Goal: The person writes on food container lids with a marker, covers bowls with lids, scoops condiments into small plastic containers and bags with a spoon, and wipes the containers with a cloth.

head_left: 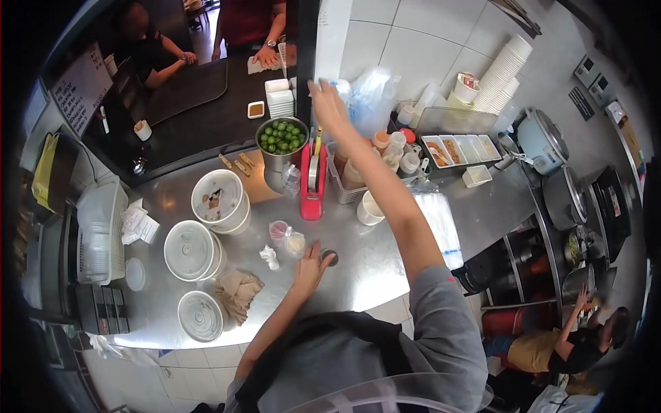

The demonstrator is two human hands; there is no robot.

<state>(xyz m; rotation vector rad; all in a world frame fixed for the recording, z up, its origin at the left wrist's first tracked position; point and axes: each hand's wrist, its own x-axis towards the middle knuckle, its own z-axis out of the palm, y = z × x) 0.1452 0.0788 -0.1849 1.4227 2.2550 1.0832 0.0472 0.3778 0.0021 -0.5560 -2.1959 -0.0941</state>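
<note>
My left hand lies on the steel counter, fingers spread, its thumb side against a small dark round object. Just beyond it are a small knotted clear bag with pale contents and one with pinkish contents. A crumpled white tissue or bag is to their left. My right hand is raised and stretched far forward by the white post, fingers extended, beside blue-and-white plastic bags; no held thing shows. Below it stands a red tape dispenser next to a metal pot of green limes.
Lidded white tubs and a brown cloth stand left. A basket of sauce bottles, a condiment tray and stacked plastic bags are right. Two people are beyond the serving window; another person works at lower right.
</note>
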